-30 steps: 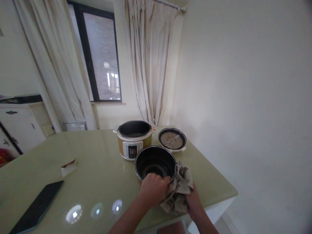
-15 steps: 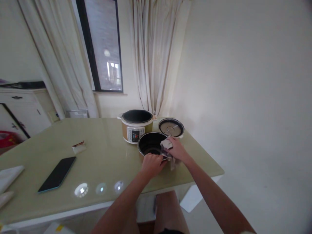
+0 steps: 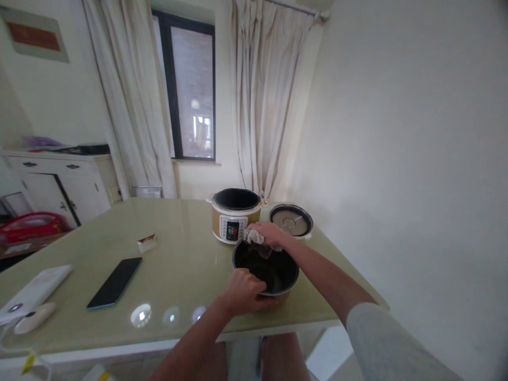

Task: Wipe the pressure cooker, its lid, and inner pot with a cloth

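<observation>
A dark-lined inner pot point(image 3: 273, 272) with a shiny rim stands at the table's near right part. My left hand point(image 3: 244, 291) grips its near left rim, fingers curled over the edge. At the far side of the rim, my right hand point(image 3: 268, 234) is closed on a pale cloth point(image 3: 254, 236), pressing it against the rim; part of the cloth hangs into the pot. Just behind stands the cooker body point(image 3: 234, 214), white and gold with a control panel, its top uncovered. The round lid point(image 3: 291, 219) lies to its right, inner face up.
On the green table point(image 3: 186, 248) lie a black phone point(image 3: 115, 283), a small packet point(image 3: 147, 243), a white flat device point(image 3: 37, 291) and a pale rounded object point(image 3: 35, 318). A curtain point(image 3: 265, 100) hangs behind, and a bare wall point(image 3: 416, 159) bounds the right.
My right hand has moved the cloth from the pot's right side to its far rim. My left hand still holds the near rim. The camera view has shifted, so things appear further right and lower.
</observation>
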Motion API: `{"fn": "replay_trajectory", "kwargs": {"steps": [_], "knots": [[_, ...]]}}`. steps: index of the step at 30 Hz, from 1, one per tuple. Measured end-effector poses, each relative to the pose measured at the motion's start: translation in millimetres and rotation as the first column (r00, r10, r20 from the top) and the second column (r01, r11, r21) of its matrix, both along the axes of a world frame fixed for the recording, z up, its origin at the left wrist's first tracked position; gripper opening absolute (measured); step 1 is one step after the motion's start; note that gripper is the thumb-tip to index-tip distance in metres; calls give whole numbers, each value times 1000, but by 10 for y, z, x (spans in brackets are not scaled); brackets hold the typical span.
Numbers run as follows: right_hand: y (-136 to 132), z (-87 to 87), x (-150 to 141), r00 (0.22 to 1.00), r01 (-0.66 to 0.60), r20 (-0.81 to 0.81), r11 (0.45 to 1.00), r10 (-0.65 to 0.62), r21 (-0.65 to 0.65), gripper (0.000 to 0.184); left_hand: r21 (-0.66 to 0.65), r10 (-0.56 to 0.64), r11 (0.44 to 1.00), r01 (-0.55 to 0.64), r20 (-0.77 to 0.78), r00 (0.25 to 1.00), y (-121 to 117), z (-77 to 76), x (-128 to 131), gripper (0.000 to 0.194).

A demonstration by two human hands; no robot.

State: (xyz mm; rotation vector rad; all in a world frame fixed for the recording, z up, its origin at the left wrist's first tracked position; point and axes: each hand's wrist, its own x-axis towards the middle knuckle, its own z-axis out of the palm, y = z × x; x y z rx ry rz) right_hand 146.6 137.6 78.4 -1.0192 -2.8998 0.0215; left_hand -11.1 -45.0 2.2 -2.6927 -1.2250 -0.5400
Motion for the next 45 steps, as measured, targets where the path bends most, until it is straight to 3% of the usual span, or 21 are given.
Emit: {"fn": "replay_trajectory", "kwargs": {"steps": [4,10,17,21,24,27,30,32,35,38,41,43,45], "knots": [[17,15,68,960,251,-93,960,-263,-124,49,4,37,999,-37,-3,999,21,-32,-48,46],[-90,38,603,858,467,-125,858,-498,-213,36,-38,168,985,-167,17,986,7,26,43,52],[-752,-45,1078,728,646,-140,740,-671,-191,39,-96,325,943,-320,46,945,-49,126,406,52],[-1110,-66,1199,703,677,-162,721,-692,-144,43,-58,276,960,-273,55,959,-107,128,462,53],[-1168,-53,1262,727,652,-180,749,-662,-121,45,-46,223,974,-221,44,974,-160,116,457,52],[-1025,-12,1213,779,611,-130,789,-613,-61,41,-47,186,982,-185,25,982,-194,128,431,52],[-806,38,976,790,610,-87,792,-607,19,47,-40,138,990,-138,6,990,-203,152,352,53],[-687,62,710,824,565,-78,823,-561,54,46,-37,92,995,-92,-6,996,-199,151,278,54],[-610,70,211,905,426,-54,900,-423,95,39,-27,30,999,-31,-8,999,-190,117,199,51],[-637,41,-222,982,190,-9,972,-190,137,39,-22,38,999,-38,-18,999,-194,74,198,46],[-662,-3,-357,999,-29,24,986,25,163,45,-12,100,995,-100,-31,995,-214,41,223,45],[-623,-23,-245,996,66,-69,995,-61,73,46,-5,106,994,-106,-30,994,-225,17,217,44],[-540,-27,-17,945,263,-178,961,-274,-82,46,1,92,996,-92,-23,995,-225,-12,188,43]]}}
